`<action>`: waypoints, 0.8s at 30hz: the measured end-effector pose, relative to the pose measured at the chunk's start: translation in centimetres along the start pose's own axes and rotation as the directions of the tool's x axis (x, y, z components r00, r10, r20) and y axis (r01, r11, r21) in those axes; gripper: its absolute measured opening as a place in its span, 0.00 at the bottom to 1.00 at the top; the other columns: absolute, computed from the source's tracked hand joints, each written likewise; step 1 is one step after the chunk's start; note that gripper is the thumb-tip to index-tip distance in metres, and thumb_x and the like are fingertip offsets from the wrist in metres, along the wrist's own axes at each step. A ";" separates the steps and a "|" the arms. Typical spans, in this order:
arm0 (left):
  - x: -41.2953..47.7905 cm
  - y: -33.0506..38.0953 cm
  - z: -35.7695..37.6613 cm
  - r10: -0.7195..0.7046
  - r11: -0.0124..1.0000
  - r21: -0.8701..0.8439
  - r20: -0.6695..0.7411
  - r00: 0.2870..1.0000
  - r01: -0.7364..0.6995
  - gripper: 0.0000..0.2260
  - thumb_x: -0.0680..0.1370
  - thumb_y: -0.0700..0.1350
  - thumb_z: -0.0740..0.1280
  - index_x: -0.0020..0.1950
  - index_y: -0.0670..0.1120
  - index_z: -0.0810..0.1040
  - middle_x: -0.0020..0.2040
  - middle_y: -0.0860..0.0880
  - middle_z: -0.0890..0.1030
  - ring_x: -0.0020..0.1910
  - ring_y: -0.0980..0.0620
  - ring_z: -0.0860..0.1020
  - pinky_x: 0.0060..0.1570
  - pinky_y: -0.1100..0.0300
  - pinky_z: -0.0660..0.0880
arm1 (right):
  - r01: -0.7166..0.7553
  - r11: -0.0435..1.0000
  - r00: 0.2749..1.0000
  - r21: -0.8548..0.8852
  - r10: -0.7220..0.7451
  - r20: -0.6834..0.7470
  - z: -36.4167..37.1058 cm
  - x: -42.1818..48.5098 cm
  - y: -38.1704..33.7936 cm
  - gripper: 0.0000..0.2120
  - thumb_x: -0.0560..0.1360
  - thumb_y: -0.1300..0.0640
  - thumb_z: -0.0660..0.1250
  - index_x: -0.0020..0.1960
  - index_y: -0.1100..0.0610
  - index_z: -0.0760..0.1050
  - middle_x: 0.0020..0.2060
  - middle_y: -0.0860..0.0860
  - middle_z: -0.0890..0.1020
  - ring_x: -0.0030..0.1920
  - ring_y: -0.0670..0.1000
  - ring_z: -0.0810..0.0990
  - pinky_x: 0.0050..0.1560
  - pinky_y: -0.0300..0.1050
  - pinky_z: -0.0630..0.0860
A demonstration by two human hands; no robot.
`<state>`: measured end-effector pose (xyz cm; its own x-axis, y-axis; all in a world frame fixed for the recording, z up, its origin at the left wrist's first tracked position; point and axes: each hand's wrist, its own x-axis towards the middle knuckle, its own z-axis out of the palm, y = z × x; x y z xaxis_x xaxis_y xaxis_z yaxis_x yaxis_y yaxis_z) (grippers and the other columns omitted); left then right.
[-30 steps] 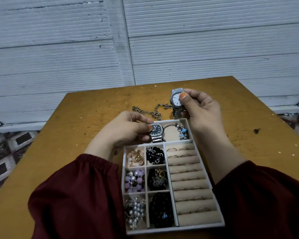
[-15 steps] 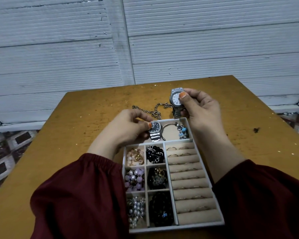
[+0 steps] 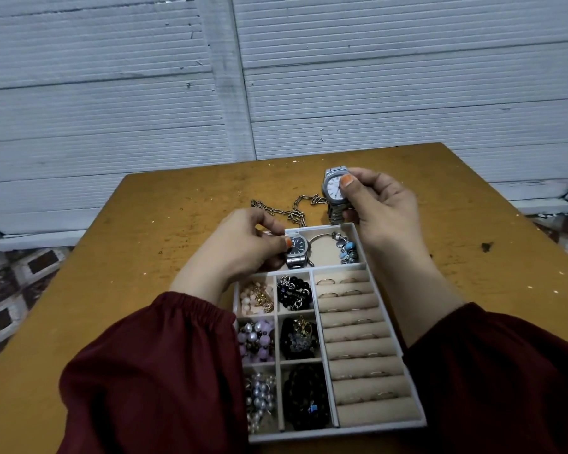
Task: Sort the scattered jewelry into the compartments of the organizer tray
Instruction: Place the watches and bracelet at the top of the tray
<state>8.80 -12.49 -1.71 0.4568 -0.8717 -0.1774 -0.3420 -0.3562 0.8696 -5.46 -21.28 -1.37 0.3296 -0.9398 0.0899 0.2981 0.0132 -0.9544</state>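
Observation:
The grey organizer tray [image 3: 379, 431] lies in front of me on the table. My left hand [image 3: 243, 244] pinches a dark-faced silver watch [image 3: 297, 249] in the tray's far compartment, beside a charm bracelet [image 3: 343, 247]. Just beyond the tray's far right corner, my right hand [image 3: 379, 204] holds a white-faced silver watch [image 3: 333, 188] upright, thumb on its face. A silver chain [image 3: 292, 209] is on the table behind the tray. Bead bracelets [image 3: 294, 291] fill the small left compartments and rings [image 3: 341, 281] sit in the ring rolls on the right.
The wooden table [image 3: 145, 231] is bare to the left and right of the tray. A small dark speck [image 3: 487, 246] lies at the right. A white ribbed wall [image 3: 276, 77] stands behind the far edge. Dark red sleeves [image 3: 151, 371] cover my forearms.
My left hand has shifted the dark-faced watch slightly left and deeper into the far compartment. My right hand keeps the white-faced watch almost in the same place.

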 end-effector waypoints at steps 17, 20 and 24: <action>-0.1 0.1 0.1 -0.030 0.996 -0.078 0.052 0.998 0.034 0.09 0.73 0.32 0.70 0.49 0.41 0.76 0.36 0.46 0.81 0.31 0.50 0.79 0.45 0.51 0.79 | -0.010 0.999 1.000 0.030 0.010 -0.001 0.1 0.0 -0.1 0.06 0.76 0.63 0.66 0.53 0.61 0.76 0.36 0.50 0.81 0.27 0.38 0.76 0.31 0.33 0.74; -0.1 0.2 0.4 -0.026 0.997 -0.066 0.048 0.999 0.029 0.08 0.73 0.33 0.70 0.49 0.41 0.75 0.35 0.47 0.80 0.31 0.51 0.80 0.46 0.47 0.79 | -0.013 1.000 1.000 0.004 0.013 -0.001 0.1 0.1 0.0 0.05 0.76 0.62 0.66 0.51 0.59 0.76 0.37 0.50 0.82 0.28 0.38 0.76 0.33 0.36 0.74; -0.2 0.4 0.7 -0.027 0.998 -0.057 0.045 0.999 0.030 0.07 0.73 0.35 0.70 0.49 0.42 0.75 0.36 0.46 0.80 0.29 0.54 0.79 0.43 0.49 0.78 | 0.000 1.000 1.000 0.015 0.000 0.004 0.1 0.0 0.0 0.03 0.76 0.62 0.66 0.49 0.58 0.76 0.35 0.49 0.82 0.28 0.38 0.76 0.32 0.36 0.74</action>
<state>8.02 -12.69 -1.61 0.4288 -0.8758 -0.2215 -0.2808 -0.3622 0.8888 -5.36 -21.28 -1.29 0.3332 -0.9385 0.0911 0.3111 0.0182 -0.9502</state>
